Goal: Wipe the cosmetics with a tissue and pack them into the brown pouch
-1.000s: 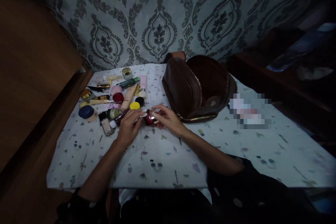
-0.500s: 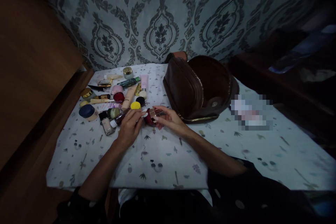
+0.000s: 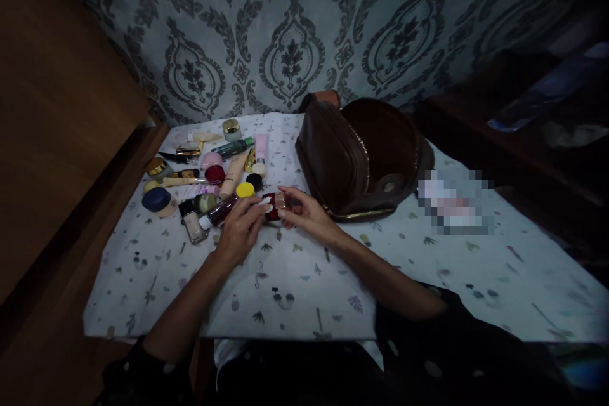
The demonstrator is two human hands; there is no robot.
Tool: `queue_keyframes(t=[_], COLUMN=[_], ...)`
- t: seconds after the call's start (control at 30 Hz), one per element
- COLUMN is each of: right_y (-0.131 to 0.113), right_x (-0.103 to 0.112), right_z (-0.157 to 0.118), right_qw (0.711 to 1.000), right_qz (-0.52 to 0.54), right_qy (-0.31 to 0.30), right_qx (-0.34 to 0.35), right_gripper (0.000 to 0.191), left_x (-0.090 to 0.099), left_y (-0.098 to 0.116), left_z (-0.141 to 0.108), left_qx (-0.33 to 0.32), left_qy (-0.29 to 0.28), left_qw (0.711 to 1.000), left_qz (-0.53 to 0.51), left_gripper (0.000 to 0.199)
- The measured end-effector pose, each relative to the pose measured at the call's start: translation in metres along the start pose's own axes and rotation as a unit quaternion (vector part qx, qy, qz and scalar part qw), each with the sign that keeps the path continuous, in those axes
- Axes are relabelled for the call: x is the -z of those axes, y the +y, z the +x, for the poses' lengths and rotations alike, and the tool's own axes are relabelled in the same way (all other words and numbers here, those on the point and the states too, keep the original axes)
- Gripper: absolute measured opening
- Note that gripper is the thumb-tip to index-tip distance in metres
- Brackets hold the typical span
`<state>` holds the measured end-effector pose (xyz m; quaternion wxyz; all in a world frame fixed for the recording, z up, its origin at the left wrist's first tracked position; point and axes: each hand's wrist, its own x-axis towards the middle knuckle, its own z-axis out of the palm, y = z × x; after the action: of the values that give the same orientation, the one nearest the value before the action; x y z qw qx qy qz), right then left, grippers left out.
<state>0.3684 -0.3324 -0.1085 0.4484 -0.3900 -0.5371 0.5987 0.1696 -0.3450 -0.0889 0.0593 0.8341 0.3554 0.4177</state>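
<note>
My right hand (image 3: pixel 309 216) grips a dark red jar (image 3: pixel 272 206) by its shiny rose-gold lid, just in front of the bag. Against the jar's left side, my left hand (image 3: pixel 242 228) pinches a small white wad (image 3: pixel 266 203), perhaps tissue or cloth. A dark bottle with a white cap (image 3: pixel 221 210) lies just left of my left hand. Behind the hands are a yellow lid (image 3: pixel 245 190) and a black lid (image 3: pixel 254 182).
Several cosmetic jars, tubes and bottles cover the left of the patterned cloth (image 3: pixel 304 304), including a blue-lidded jar (image 3: pixel 158 201). An open brown bag (image 3: pixel 333 158) stands behind my right hand. A wooden panel (image 3: pixel 61 108) borders the left.
The jar has turned so its lid points more to the right. My left hand has shifted slightly right, and the white wad now shows more clearly against the jar.
</note>
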Motion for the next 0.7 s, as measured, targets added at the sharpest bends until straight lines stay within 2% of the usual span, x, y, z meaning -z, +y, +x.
queue_keyframes(t=[0.3, 0.5, 0.6, 0.7], right_y=[-0.001, -0.006, -0.01, -0.011], right_x=[-0.004, -0.008, -0.008, -0.005], right_z=[0.001, -0.001, -0.003, -0.004], right_qw=[0.998, 0.992, 0.987, 0.987], right_qz=[-0.044, -0.084, -0.131, -0.15], right_qy=[0.046, 0.082, 0.08, 0.048], right_qx=[-0.016, -0.041, -0.041, -0.021], right_gripper=[0.05, 0.05, 0.049, 0.05], left_x=[-0.001, -0.001, -0.001, 0.0], left_y=[-0.001, 0.003, 0.003, -0.001], left_z=[-0.003, -0.002, -0.001, 0.0], left_qx=[-0.013, 0.002, 0.008, 0.027], left_qy=[-0.005, 0.004, 0.001, 0.003], left_qw=[1.0, 1.0, 1.0, 1.0], left_qz=[0.022, 0.015, 0.005, 0.0], left_gripper=[0.022, 0.022, 0.021, 0.02])
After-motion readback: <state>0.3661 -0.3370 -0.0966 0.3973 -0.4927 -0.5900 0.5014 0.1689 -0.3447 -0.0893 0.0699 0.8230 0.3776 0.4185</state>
